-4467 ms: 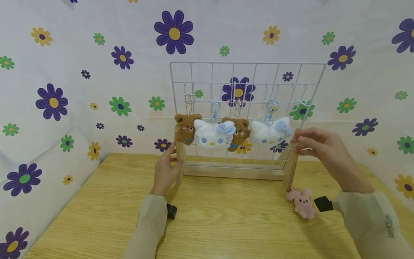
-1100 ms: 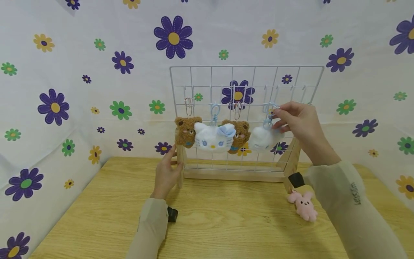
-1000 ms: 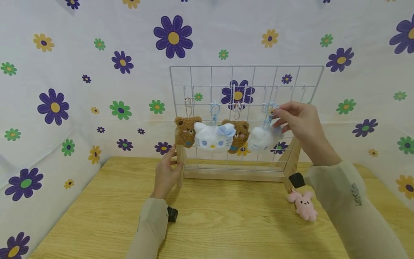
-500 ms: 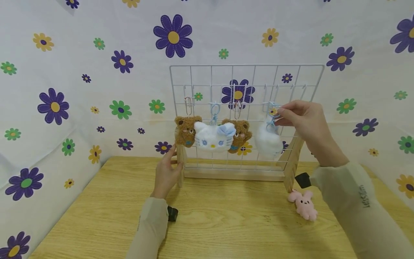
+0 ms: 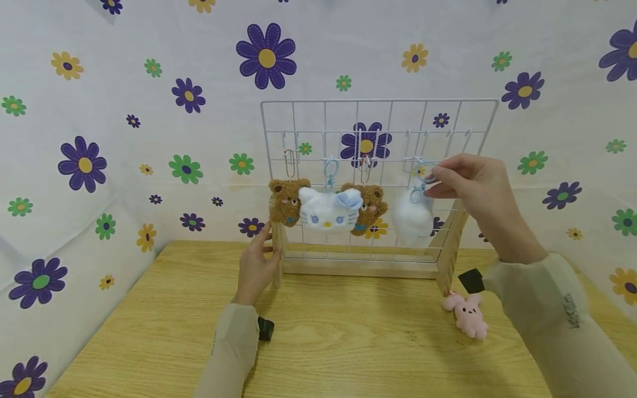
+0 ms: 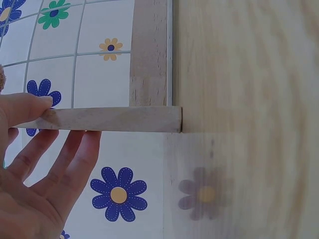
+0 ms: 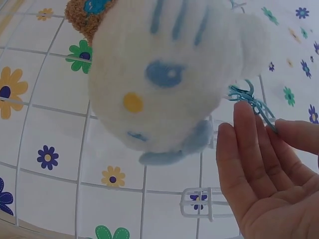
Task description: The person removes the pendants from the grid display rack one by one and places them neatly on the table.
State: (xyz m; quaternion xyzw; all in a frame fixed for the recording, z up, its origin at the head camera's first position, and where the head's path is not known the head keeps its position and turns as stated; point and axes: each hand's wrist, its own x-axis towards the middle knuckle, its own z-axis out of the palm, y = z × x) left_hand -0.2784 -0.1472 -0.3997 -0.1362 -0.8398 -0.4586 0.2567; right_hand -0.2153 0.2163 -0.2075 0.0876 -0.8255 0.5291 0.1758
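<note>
My right hand [image 5: 480, 185] pinches the blue ring [image 5: 427, 172] of a white cat plush keychain [image 5: 413, 218] at the right of a white wire grid [image 5: 378, 101]. That plush hangs turned, its back toward the head view; the right wrist view shows its face, yellow nose [image 7: 133, 102] and blue bow [image 7: 197, 139]. Low on the grid's left side, my left hand [image 5: 256, 268] holds the wooden stand leg [image 6: 114, 119], thumb above and fingers below in the left wrist view. Another cat plush [image 5: 328, 213] hangs between two brown bear keychains [image 5: 288, 202].
A pink rabbit plush [image 5: 469, 316] lies on the wooden table [image 5: 338, 342] by the stand's right foot [image 5: 450, 265]. White hooks [image 7: 202, 203] stick out from the grid. Flower-printed cloth [image 5: 209, 127] surrounds the table behind and at the sides.
My right hand has gone from the stand's right side to the cat keychain's ring, then drifted slightly right. The plush has swung round, face away from the head view. My left hand stays put.
</note>
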